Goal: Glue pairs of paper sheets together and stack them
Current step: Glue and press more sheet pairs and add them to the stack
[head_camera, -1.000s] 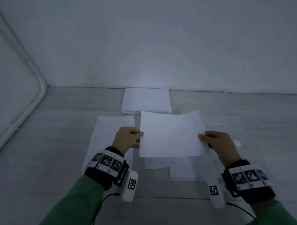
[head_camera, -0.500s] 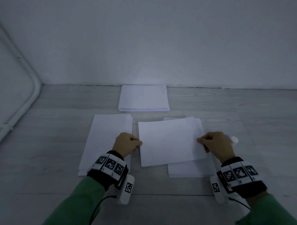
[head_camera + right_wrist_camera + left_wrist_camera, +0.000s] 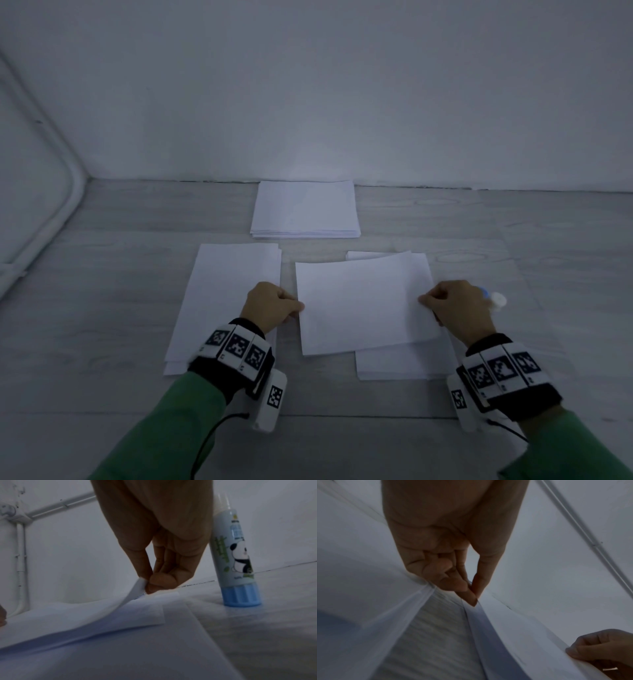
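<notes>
Left hand and right hand each pinch opposite edges of a white paper sheet over the right-hand paper pile.

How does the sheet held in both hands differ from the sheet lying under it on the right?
The held sheet is pinched at its side edges by the left hand and right hand; the lower sheet lies untouched on the floor. The held sheet is skewed and reaches further left; the lower sheet sits squarer and shows past it at the near and far ends. The held sheet's right edge curls upward; the lower sheet is flat. Both are plain white paper.
</notes>
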`<state>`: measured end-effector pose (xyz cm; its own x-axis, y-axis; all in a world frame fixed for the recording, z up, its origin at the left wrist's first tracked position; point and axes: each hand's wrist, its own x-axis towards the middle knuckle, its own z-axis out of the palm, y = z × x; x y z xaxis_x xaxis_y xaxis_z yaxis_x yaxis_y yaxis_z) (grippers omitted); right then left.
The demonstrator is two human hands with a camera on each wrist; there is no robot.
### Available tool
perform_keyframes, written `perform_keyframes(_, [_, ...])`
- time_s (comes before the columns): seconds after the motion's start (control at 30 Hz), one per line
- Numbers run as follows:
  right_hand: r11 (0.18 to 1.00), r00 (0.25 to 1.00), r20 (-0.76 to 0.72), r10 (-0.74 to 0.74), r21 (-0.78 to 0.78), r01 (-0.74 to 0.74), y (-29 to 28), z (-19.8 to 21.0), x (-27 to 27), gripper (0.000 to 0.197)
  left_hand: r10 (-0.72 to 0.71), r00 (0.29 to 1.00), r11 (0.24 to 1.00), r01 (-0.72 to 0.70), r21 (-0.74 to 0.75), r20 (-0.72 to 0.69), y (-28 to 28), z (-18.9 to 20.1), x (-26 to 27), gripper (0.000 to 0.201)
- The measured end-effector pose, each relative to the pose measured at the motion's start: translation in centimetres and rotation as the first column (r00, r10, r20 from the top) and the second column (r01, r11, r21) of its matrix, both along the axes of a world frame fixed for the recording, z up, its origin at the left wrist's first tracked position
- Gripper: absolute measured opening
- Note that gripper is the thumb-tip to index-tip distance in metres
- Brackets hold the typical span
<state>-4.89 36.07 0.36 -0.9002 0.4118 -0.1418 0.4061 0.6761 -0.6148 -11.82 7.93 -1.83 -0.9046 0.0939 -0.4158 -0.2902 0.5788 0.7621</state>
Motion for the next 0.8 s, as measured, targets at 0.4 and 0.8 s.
perform_keyframes(0.4, [0.984,0.984,0.174,0.048,0.161,-0.077,-0.2,-1.1,-0.9,0.02,-0.097,0.993,0.983,0.086,-0.16,-0.061,0.5,-0.3,0.1,0.019])
perform_keyframes(0.8, [0.719,0.836,0.15,0.527,0.446,-0.533,-3.0,-0.1,-0.5,0.074,-0.552,0.767,0.79,0.356,-0.499,-0.326,2.4,1.2,0.3,0.055])
